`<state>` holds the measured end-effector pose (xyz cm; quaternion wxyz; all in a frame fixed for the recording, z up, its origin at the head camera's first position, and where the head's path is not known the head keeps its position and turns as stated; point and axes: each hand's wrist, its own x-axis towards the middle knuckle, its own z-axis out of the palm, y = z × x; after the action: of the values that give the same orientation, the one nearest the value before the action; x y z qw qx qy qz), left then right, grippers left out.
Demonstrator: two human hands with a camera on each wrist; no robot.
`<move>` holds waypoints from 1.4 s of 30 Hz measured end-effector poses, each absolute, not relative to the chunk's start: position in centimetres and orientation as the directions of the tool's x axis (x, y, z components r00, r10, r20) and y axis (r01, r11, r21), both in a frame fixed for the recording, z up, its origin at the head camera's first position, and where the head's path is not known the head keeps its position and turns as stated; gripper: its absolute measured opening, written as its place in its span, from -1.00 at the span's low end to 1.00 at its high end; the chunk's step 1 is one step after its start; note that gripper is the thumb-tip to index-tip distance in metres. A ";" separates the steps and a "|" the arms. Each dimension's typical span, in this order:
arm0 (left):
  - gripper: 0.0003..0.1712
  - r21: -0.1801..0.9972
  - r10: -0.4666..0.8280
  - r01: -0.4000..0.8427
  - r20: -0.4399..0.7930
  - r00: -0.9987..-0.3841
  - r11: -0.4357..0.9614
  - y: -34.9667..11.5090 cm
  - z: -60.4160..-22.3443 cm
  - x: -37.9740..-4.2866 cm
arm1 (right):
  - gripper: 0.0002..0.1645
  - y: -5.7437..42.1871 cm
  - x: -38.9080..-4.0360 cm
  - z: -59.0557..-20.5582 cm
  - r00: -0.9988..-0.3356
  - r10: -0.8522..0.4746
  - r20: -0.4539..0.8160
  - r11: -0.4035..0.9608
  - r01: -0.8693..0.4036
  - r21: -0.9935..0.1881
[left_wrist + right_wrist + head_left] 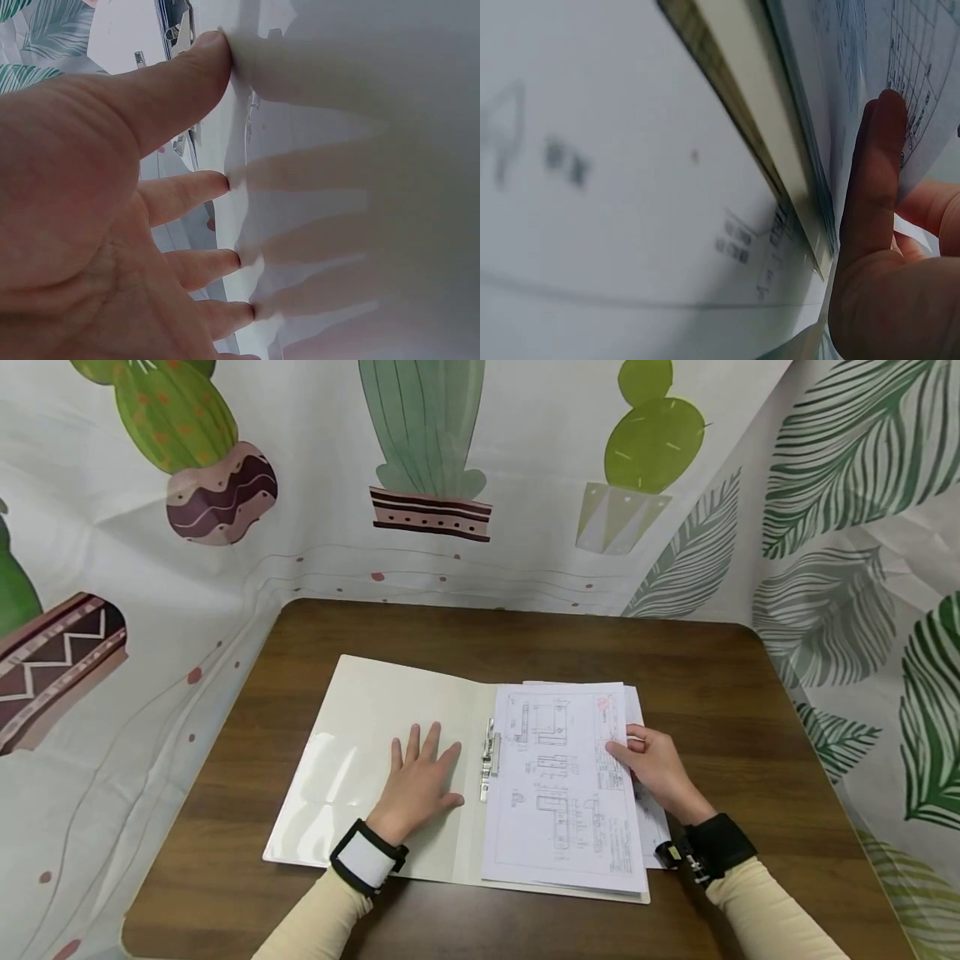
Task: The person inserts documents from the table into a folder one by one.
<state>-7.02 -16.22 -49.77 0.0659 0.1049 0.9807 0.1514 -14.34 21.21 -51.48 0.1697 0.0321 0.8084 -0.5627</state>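
Note:
An open white ring binder (322,777) lies on the table, its metal clip (489,760) along the spine. My left hand (417,785) rests on the bare inside cover with its fingers spread; in the left wrist view the fingertips (225,259) meet the glossy surface. A stack of printed technical drawings (555,802) covers the binder's right side. At the right edge of this stack, my right hand (663,768) pinches the top paper, thumb above and other fingers partly hidden beneath. Another drawing sheet (657,831) sticks out to the right from under it.
A brown wooden table (480,643) with rounded corners bears the binder. Behind it and at both sides hangs a white cloth (330,460) printed with cacti and leaves. Black bands (367,857) wrap both wrists.

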 end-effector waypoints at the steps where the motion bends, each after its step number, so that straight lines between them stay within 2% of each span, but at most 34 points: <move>1: -0.09 0.311 0.223 0.181 -0.103 -0.969 0.933 -16.2 -49.8 -7.0 | -0.53 21.1 -14.3 -51.5 -0.941 -0.139 -0.308 0.369 0.240 -0.898; 15: -0.08 0.311 0.217 0.176 -0.101 -0.971 0.934 -16.3 -50.1 -7.2 | -0.55 20.5 -14.0 -52.0 -0.950 -0.109 -0.293 0.424 0.221 -0.878; 20: -0.07 0.311 0.218 0.177 -0.102 -0.971 0.934 -16.3 -50.1 -7.3 | -0.56 20.0 -13.9 -52.0 -0.970 -0.076 -0.229 0.545 0.152 -0.824; 25: -0.07 0.308 0.216 0.178 -0.096 -0.972 0.935 -16.3 -50.2 -7.3 | -0.55 19.4 -13.9 -51.6 -0.995 -0.058 -0.085 0.726 0.017 -0.687; 33: -0.07 0.311 0.221 0.181 -0.100 -0.970 0.933 -16.3 -50.0 -7.2 | -0.39 19.0 -13.5 -51.1 -0.995 -0.022 -0.096 0.824 0.036 -0.565; 39: -0.07 0.315 0.220 0.180 -0.096 -0.971 0.932 -16.4 -50.1 -7.3 | -0.01 18.6 -13.2 -51.0 -0.993 -0.006 -0.120 0.873 0.053 -0.485; 42: -0.06 0.313 0.219 0.177 -0.102 -0.970 0.933 -16.4 -50.1 -7.3 | -0.03 18.5 -13.0 -51.0 -0.992 -0.021 -0.128 0.891 0.040 -0.452</move>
<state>-7.33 -16.37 -50.13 0.0678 0.1009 0.9808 0.1527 -13.05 18.46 -50.99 0.0649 0.0048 0.9702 -0.2333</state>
